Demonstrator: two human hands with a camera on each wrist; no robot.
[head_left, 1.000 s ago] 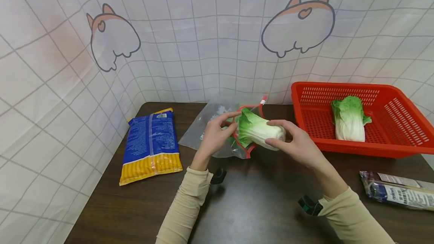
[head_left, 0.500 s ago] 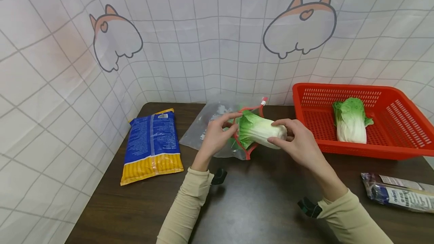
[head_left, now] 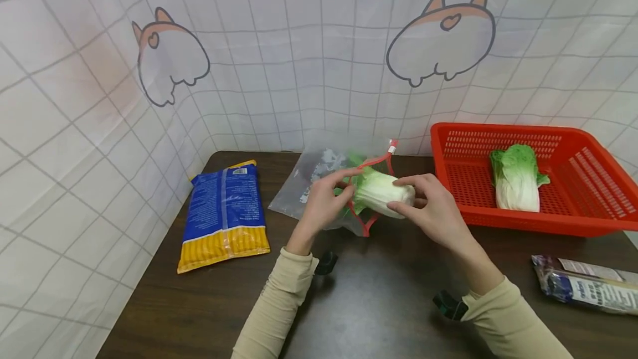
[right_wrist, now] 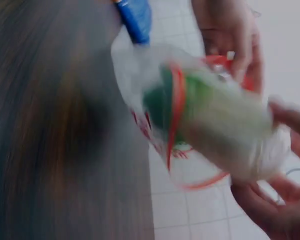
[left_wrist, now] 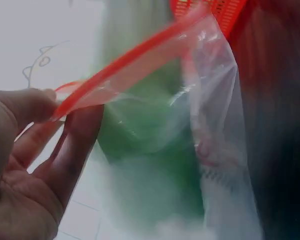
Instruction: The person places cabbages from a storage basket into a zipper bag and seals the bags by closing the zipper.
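Note:
My right hand (head_left: 436, 209) grips the white root end of a napa cabbage (head_left: 381, 190), fingers above and thumb below. The leafy green end sits inside the mouth of a clear zip bag (head_left: 294, 193) with a red zip edge. With thumb and fingers, my left hand (head_left: 324, 204) pinches that red edge, plainly seen in the left wrist view, where the bag's red zip strip (left_wrist: 135, 55) slants up from the fingertips. Blurred in the right wrist view, the cabbage (right_wrist: 225, 125) reaches through the red-rimmed opening, its white end in my right fingers.
A red perforated basket (head_left: 588, 218) at the back right holds another napa cabbage (head_left: 518, 181). On the left lies a blue and yellow packet (head_left: 224, 215). Slim clear packages (head_left: 588, 287) lie at the right edge of the dark table (head_left: 369, 309). A white gridded curtain (head_left: 279, 71) hangs behind.
My right hand has pushed the cabbage slightly left, its leaves now farther inside the bag. My left hand has shifted a little right and keeps its pinch on the bag's edge.

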